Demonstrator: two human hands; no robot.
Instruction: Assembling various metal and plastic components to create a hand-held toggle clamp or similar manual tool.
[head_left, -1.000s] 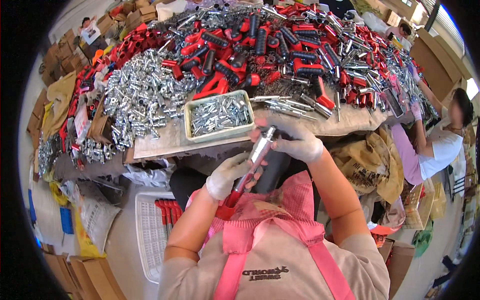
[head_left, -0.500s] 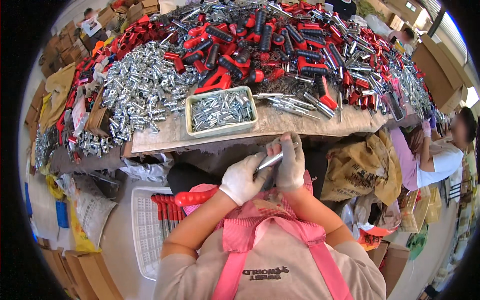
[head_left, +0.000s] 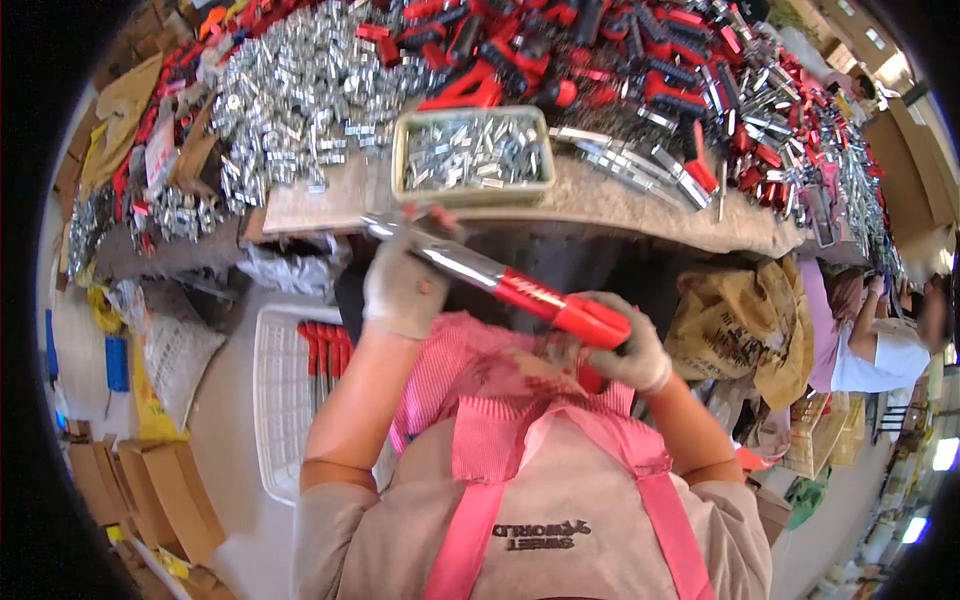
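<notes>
A hand tool with a silver metal tube and a red handle (head_left: pixel 545 303) lies slantwise across my front, held in the air below the table edge; its exact kind I cannot tell. My left hand (head_left: pixel 402 285), in a white glove, is closed around the silver end. Around the red end, which points down to the right, my gloved right hand (head_left: pixel 637 350) is wrapped. Just beyond the hands, a cream plastic tray (head_left: pixel 470 196) of small silver metal pins sits at the table's front edge.
Heaped silver fittings (head_left: pixel 290 95) and red-and-black handles (head_left: pixel 490 75) cover the table. Left of me, a white plastic basket (head_left: pixel 275 400) holds several red-handled tools. Brown sacks (head_left: pixel 730 320) stand at the right, where another person (head_left: pixel 890 340) sits.
The tool has been turned round: its red end, formerly at my left, is now in my right hand, and its silver end is in my left. The view has shifted somewhat.
</notes>
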